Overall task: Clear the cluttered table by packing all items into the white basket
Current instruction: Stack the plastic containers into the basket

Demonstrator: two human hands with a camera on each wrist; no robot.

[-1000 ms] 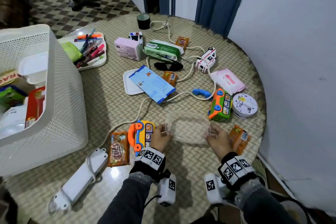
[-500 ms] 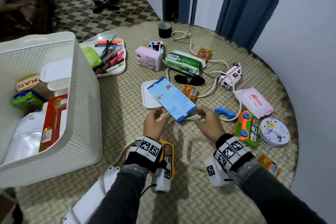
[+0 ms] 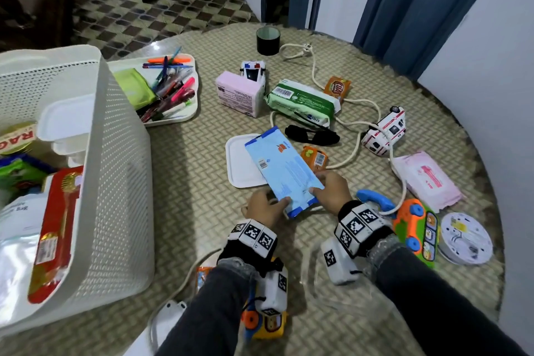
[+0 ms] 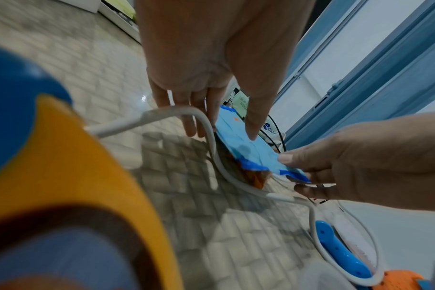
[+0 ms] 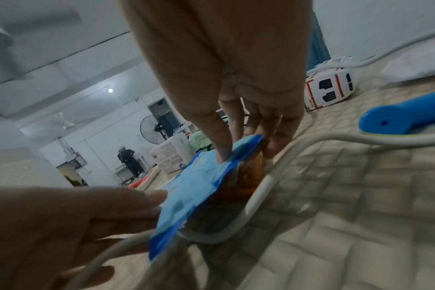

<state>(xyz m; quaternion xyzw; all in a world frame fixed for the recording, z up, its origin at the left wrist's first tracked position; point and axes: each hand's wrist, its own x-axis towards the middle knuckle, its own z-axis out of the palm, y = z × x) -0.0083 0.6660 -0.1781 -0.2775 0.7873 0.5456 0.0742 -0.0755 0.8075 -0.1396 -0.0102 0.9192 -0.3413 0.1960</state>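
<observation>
Pinching near end of blue packet (image 3: 284, 170): left hand (image 3: 264, 208) at left corner, thumb on top, fingers under; right hand (image 3: 332, 189) at right corner, same grip; packet's far end lies on white lid (image 3: 239, 165); white cable (image 4: 211, 141) runs on table (image 3: 187, 170) beneath packet's near end; orange sachet (image 3: 315, 157) just right of packet; basket (image 3: 115, 182) at table's left, well apart, partly filled; pen tray (image 3: 187, 115) behind basket.

Toy vehicles (image 3: 385, 133): four. Wipe packs (image 3: 302, 102): three. Orange sachets (image 3: 337, 87): perhaps three.
</observation>
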